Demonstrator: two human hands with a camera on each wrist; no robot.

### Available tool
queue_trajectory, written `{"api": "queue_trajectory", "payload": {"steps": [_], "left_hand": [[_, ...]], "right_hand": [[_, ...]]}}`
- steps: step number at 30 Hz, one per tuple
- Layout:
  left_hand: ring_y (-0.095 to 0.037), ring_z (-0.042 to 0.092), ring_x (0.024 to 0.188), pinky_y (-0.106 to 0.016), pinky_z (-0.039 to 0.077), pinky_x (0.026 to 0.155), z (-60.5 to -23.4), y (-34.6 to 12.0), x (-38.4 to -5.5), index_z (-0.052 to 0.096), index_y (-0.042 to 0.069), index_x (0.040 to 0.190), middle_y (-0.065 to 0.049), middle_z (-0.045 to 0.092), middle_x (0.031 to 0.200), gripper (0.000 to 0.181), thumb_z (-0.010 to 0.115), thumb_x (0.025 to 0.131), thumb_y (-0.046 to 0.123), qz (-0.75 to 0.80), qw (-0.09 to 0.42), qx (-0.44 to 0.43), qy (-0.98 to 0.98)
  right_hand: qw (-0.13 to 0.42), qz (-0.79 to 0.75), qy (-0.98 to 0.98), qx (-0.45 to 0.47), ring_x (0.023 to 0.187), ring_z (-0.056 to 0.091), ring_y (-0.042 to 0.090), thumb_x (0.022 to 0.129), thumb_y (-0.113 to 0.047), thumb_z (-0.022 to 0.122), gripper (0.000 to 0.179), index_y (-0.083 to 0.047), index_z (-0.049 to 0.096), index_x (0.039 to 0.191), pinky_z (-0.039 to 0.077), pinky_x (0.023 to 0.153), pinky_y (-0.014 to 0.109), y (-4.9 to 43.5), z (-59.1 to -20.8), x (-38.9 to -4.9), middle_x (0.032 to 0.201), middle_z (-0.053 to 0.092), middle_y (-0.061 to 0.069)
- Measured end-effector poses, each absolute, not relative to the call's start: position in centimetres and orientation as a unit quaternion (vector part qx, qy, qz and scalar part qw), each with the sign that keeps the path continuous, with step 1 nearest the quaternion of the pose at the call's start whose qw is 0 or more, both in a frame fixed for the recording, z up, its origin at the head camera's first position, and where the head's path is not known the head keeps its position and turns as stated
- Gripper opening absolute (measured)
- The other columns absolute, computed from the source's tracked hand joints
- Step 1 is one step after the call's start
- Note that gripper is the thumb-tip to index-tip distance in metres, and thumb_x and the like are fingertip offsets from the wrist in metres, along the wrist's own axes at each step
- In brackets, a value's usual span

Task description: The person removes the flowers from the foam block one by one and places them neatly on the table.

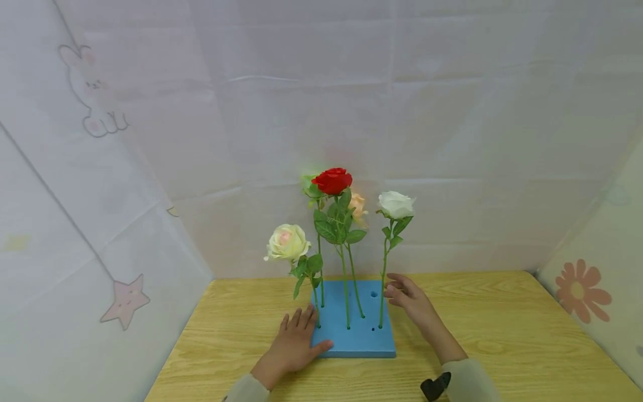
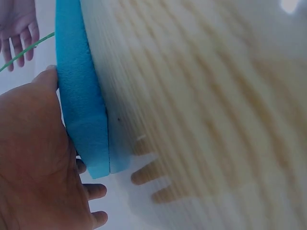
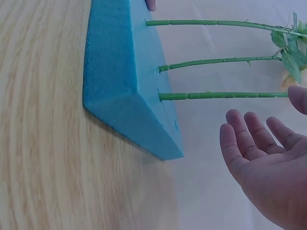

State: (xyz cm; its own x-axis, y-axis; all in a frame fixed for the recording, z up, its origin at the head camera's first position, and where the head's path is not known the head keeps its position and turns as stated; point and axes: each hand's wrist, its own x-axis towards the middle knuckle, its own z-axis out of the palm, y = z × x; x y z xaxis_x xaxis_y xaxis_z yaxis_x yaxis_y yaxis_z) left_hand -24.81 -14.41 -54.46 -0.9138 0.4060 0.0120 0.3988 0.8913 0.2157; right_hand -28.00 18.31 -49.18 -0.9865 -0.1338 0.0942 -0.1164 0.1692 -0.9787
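A blue foam block (image 1: 356, 347) lies on the table with several artificial roses standing in its holes. My left hand (image 1: 293, 343) rests against the block's left side, thumb over the front corner, fingers extended. Beside the right edge, my right hand (image 1: 409, 301) is close to the stem of the white rose (image 1: 397, 205); in the right wrist view its fingers (image 3: 254, 136) are loosely bent and hold nothing. The cream rose (image 1: 288, 243) leans left. A red rose (image 1: 332, 181) stands mid-block, partly hiding a green rose (image 1: 312, 188) and a peach rose (image 1: 358, 207).
Unfilled holes (image 1: 374, 294) show on the block's right part. The wooden table (image 1: 497, 324) extends to both sides. A pale cloth backdrop (image 1: 452, 139) hangs behind, with printed side cloths at left and right.
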Motion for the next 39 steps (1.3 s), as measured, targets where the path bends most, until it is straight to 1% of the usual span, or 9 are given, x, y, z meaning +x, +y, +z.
{"api": "queue_trajectory", "payload": {"steps": [3,7,12,15,19,22,28,32,39], "left_hand": [[-0.042,0.022,0.152,-0.066,0.017,0.118,-54.8,-14.4,-25.0,0.027,0.008,0.162,-0.012,0.019,0.169,0.099,0.026,0.094,0.081,0.093,0.02,0.204,0.974],[-0.041,0.021,0.152,-0.065,0.017,0.118,-54.9,-14.4,-25.2,0.026,0.01,0.162,-0.01,0.018,0.169,0.097,0.028,0.095,0.081,0.085,0.024,0.198,0.976],[-0.04,0.021,0.153,-0.065,0.017,0.119,-54.9,-14.4,-25.2,0.025,0.011,0.162,-0.01,0.017,0.169,0.098,0.026,0.094,0.081,0.079,0.027,0.194,0.978],[-0.04,0.021,0.153,-0.065,0.017,0.119,-54.9,-14.4,-25.3,0.025,0.011,0.163,-0.009,0.017,0.169,0.098,0.025,0.094,0.082,0.078,0.028,0.195,0.977],[-0.039,0.02,0.153,-0.064,0.017,0.119,-54.9,-14.4,-25.3,0.024,0.012,0.163,-0.009,0.017,0.169,0.097,0.026,0.095,0.081,0.082,0.03,0.195,0.977],[-0.039,0.021,0.153,-0.065,0.017,0.118,-54.9,-14.4,-25.2,0.025,0.011,0.163,-0.009,0.018,0.169,0.097,0.026,0.095,0.081,0.082,0.027,0.196,0.977],[-0.039,0.023,0.152,-0.065,0.019,0.118,-54.9,-14.3,-25.2,0.025,0.011,0.162,-0.009,0.019,0.169,0.098,0.025,0.094,0.082,0.076,0.02,0.198,0.977],[-0.04,0.023,0.152,-0.065,0.019,0.118,-54.8,-14.3,-25.1,0.025,0.012,0.162,-0.009,0.019,0.169,0.097,0.026,0.095,0.081,0.076,0.022,0.197,0.977],[-0.04,0.022,0.152,-0.065,0.018,0.118,-54.5,-14.3,-25.0,0.025,0.012,0.163,-0.008,0.019,0.169,0.098,0.024,0.094,0.082,0.076,0.025,0.196,0.977]], "right_hand": [[0.006,-0.644,0.76,-0.086,0.118,0.063,0.03,0.103,-0.036,0.061,0.054,-0.009,0.048,0.148,0.051,0.103,0.045,18.2,-49.2,-28.1,0.132,0.059,0.019],[0.009,-0.648,0.756,-0.091,0.117,0.064,0.031,0.103,-0.035,0.062,0.055,-0.007,0.048,0.148,0.051,0.102,0.043,17.8,-49.4,-28.2,0.132,0.058,0.022],[0.013,-0.66,0.745,-0.099,0.122,0.062,0.034,0.103,-0.033,0.062,0.058,-0.003,0.045,0.149,0.052,0.102,0.039,17.4,-49.5,-28.3,0.136,0.056,0.024],[0.016,-0.665,0.74,-0.103,0.124,0.061,0.034,0.103,-0.031,0.062,0.057,-0.002,0.045,0.15,0.052,0.102,0.037,17.3,-49.6,-28.5,0.139,0.057,0.024],[0.018,-0.664,0.74,-0.104,0.122,0.063,0.032,0.103,-0.03,0.063,0.054,-0.005,0.049,0.149,0.052,0.101,0.036,17.1,-49.5,-28.6,0.136,0.06,0.02],[0.02,-0.665,0.738,-0.11,0.123,0.061,0.033,0.103,-0.028,0.063,0.052,-0.006,0.049,0.148,0.051,0.102,0.038,16.9,-49.4,-28.5,0.134,0.06,0.02],[0.026,-0.672,0.731,-0.119,0.127,0.056,0.043,0.104,-0.023,0.061,0.05,-0.003,0.047,0.148,0.05,0.104,0.041,16.6,-49.1,-28.3,0.132,0.061,0.021],[0.028,-0.672,0.731,-0.116,0.126,0.057,0.041,0.105,-0.018,0.058,0.045,-0.003,0.049,0.146,0.049,0.105,0.042,16.4,-49.1,-28.3,0.132,0.061,0.021],[0.025,-0.673,0.732,-0.104,0.124,0.06,0.038,0.106,-0.01,0.056,0.038,-0.002,0.053,0.142,0.047,0.107,0.046,16.2,-49.0,-28.3,0.131,0.06,0.025]]}}
